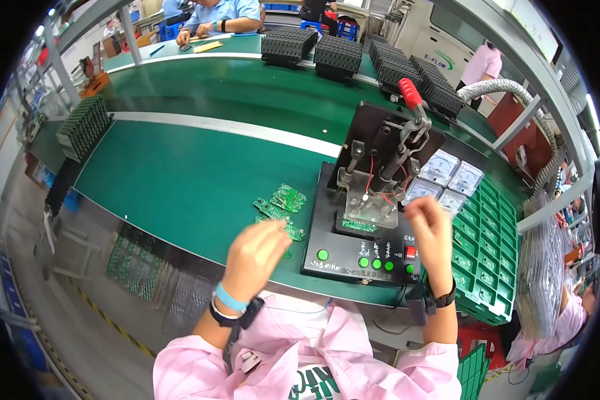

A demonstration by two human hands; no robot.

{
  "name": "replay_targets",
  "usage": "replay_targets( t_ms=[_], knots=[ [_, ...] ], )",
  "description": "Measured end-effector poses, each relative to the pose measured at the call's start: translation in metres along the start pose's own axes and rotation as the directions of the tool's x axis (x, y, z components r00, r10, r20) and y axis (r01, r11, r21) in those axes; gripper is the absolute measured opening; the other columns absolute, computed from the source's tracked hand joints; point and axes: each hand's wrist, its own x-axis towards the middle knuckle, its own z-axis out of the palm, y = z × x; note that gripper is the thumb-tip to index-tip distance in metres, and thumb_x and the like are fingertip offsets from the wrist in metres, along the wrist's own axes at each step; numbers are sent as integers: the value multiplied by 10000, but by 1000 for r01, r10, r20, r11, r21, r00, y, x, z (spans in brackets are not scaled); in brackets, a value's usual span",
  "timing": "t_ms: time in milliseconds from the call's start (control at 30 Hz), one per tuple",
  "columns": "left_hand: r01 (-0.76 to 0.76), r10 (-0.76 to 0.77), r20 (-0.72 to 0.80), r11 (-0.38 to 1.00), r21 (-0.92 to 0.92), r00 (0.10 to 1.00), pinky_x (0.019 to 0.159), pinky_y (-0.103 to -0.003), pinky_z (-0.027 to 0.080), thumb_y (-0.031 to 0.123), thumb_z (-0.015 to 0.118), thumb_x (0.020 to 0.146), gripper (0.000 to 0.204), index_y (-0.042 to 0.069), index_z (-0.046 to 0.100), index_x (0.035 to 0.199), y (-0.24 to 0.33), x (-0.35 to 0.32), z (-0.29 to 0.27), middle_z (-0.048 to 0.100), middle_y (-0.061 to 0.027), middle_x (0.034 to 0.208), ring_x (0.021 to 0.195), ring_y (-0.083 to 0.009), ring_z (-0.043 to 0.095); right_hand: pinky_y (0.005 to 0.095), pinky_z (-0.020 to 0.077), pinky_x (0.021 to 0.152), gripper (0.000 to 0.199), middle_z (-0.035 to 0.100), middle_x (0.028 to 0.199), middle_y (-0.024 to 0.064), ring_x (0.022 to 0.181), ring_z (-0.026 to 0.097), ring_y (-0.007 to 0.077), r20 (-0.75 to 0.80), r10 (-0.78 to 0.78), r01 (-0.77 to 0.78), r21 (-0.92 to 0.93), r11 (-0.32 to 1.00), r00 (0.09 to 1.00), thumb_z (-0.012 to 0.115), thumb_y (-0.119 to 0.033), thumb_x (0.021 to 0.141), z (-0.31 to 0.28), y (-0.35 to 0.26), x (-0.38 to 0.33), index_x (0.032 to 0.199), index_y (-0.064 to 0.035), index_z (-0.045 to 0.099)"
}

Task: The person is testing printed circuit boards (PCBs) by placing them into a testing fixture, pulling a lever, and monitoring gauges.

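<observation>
Green circuit boards (280,203), flat and rectangular, lie scattered on the green counter (180,173), long axes slanting from near-left to far-right. Our left hand (257,257) hovers just over the nearest ones, fingers loosely curled and holding nothing we can make out. Our right hand (432,230) hangs loosely closed before the black test fixture (363,220), whose clear plastic press plate sits over another green board under a red-handled toggle clamp (410,93).

The test fixture (373,220) stands on the table (180,173). Loose circuit boards (280,203) lie left of it. A tray of boards (490,253) sits right of it.
</observation>
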Motion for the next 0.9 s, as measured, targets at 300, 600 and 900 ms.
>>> replay_targets(
  t_ms=[300, 600, 900],
  knots=[
    [-115, 75, 179, 968, 223, 981, 921, -413, 483, 80, 661, 858, 162, 18, 667, 1007, -19, 37, -14, 600, -136, 1248, 1123, -331, 584, 230, 368, 554, 207, 531, 731, -23, 623, 426, 41, 413, 375, -418, 17, 908, 830, 705, -92, 828, 31, -20, -11, 992, -5, 612],
    [-72, 73, 14, 997, -29, 997, 808, -368, 508, -35, 613, 859, 220, -10, 624, 1077, 36, 46, -10, 569, -180, 1106, 963, -333, 599, 197, 370, 528, 218, 532, 688, -60, 592, 450, 9, 399, 360, -437, 119, 891, 843, 722, -66, 821, 36, -6, -9, 1007, -43, 611],
    [-183, 200, 151, 976, -116, 968, 798, -356, 509, -72, 633, 782, 337, -1, 636, 1112, 63, 54, 23, 579, -155, 986, 883, -275, 596, 217, 482, 487, 205, 604, 762, 6, 613, 591, 80, 307, 544, -570, -3, 821, 781, 679, -31, 843, -88, 16, 2, 1012, -35, 563]
  ],
)
